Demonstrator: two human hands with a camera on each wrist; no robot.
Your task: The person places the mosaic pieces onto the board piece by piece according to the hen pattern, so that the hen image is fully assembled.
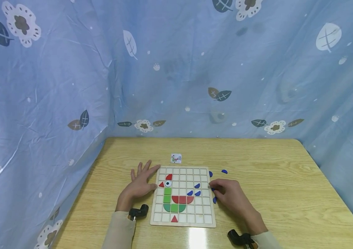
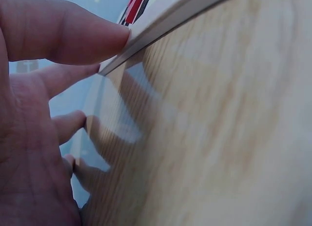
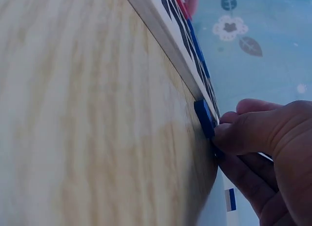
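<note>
A pale wooden grid board (image 1: pixel 204 221) lies on the table with red, green and blue shapes set in it like a bird. My left hand (image 1: pixel 141 182) lies flat with spread fingers at the board's left edge, its thumb (image 2: pixel 73 33) against the rim (image 2: pixel 161 26). My right hand (image 1: pixel 226 193) is at the board's right edge, its fingertips pinching a small blue piece (image 3: pixel 204 117) that lies on the table against the rim (image 3: pixel 161 33). Loose blue pieces (image 1: pixel 224 171) are scattered on the table beside that hand.
A small printed pattern card (image 1: pixel 175 158) lies just beyond the board. The wooden table (image 1: pixel 288 193) is backed by a blue flowered curtain (image 1: pixel 176 69) on the far side and the left.
</note>
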